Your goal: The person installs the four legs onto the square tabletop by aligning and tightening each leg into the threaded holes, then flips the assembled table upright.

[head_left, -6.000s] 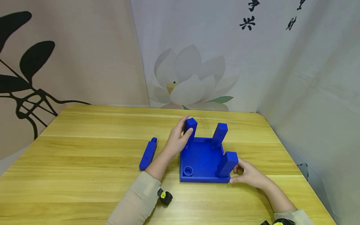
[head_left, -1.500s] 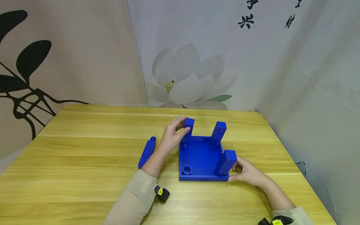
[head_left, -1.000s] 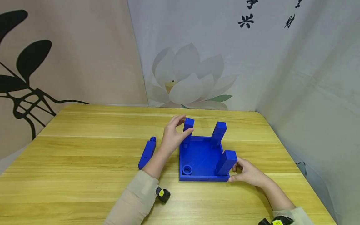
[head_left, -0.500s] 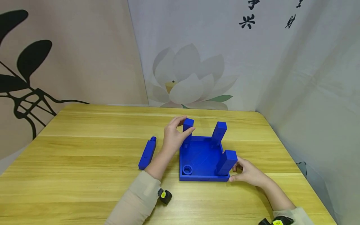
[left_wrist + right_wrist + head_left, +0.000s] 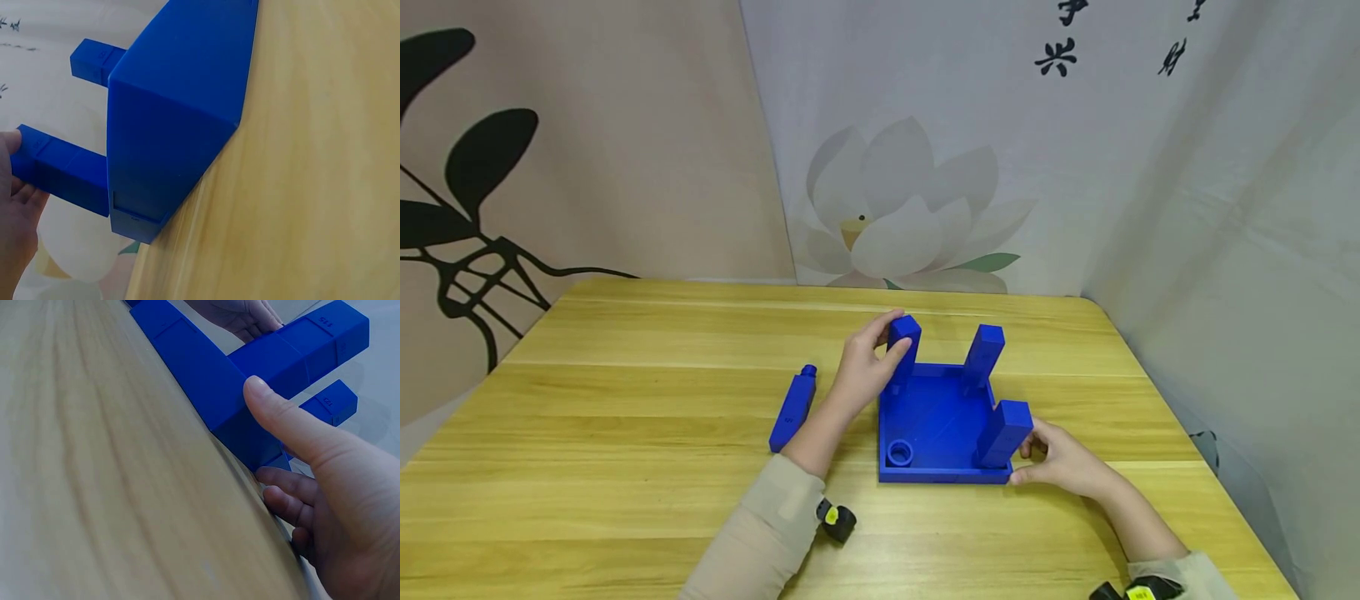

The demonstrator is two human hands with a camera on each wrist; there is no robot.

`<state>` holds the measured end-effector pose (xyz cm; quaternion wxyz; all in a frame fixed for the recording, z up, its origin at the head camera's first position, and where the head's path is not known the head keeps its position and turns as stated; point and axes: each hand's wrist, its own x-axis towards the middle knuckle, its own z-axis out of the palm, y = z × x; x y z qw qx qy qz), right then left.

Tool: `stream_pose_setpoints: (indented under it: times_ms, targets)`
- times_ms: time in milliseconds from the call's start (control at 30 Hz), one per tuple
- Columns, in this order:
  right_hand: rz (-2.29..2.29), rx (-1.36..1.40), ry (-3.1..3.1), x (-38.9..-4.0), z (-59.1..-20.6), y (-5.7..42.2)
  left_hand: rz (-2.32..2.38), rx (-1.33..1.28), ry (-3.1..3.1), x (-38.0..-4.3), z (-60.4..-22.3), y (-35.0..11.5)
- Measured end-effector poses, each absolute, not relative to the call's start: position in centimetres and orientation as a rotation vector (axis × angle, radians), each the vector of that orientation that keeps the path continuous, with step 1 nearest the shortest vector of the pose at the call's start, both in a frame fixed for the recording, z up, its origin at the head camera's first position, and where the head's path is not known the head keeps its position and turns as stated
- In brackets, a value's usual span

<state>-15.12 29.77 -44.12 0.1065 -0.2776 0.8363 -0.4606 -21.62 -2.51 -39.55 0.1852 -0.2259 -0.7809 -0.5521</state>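
Observation:
A blue square base (image 5: pixel 943 425) with raised edges lies on the table, like an upturned toy table. Three blue legs stand up from its corners: a far-left leg (image 5: pixel 906 337), a far-right leg (image 5: pixel 983 354) and a near-right leg (image 5: pixel 1004 433). In the near-left corner a round socket (image 5: pixel 899 453) stands open. My left hand (image 5: pixel 861 367) grips the far-left leg near its top, thumb on the near side, fingers behind. My right hand (image 5: pixel 1060 458) holds the base at its near-right corner; its thumb (image 5: pixel 281 415) and bent fingers lie against the edges there.
A loose blue leg (image 5: pixel 793 408) with a narrow round end lies left of the base, beside my left forearm. The wooden table (image 5: pixel 625 467) reaches back to a curtain (image 5: pixel 910 150) printed with a flower.
The far-left leg has turned about its upright axis, and my left thumb and fingers have shifted round it. My right hand and the base have stayed almost still.

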Motion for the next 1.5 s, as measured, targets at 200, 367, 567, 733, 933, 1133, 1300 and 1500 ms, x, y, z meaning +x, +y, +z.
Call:
stream_pose_setpoints:
  times_ms: [200, 367, 567, 733, 933, 1133, 1300, 1500]
  targets:
    - [-1.355, -0.83, 2.465, -15.18, -44.22, 29.85, -1.594, -0.672, -2.214, -21.69, -39.67, -2.65]
    - [-1.358, -0.829, 2.46, -15.17, -44.19, 29.81, -1.626, -0.658, -2.242, -21.54, -39.55, -2.75]
    - [-1.368, -0.838, 2.459, -15.16, -44.09, 29.66, -1.627, -0.558, -2.221, -21.52, -39.32, -2.7]
    - [-1.379, -0.845, 2.46, -15.18, -44.14, 29.66, -1.577, -0.475, -2.184, -21.45, -39.09, -2.47]
    - [-1.366, -0.815, 2.467, -15.12, -44.14, 29.72, -1.565, -0.417, -2.119, -21.45, -39.21, -2.28]
    - [-1.352, -0.799, 2.464, -15.12, -44.0, 29.69, -1.571, -0.448, -2.083, -21.58, -39.29, -2.39]
    - [-1.349, -0.805, 2.46, -15.05, -43.79, 29.61, -1.57, -0.51, -2.099, -21.66, -39.34, -2.55]
    - [-1.344, -0.808, 2.466, -15.05, -43.99, 29.67, -1.604, -0.6, -2.086, -21.83, -39.67, -2.69]
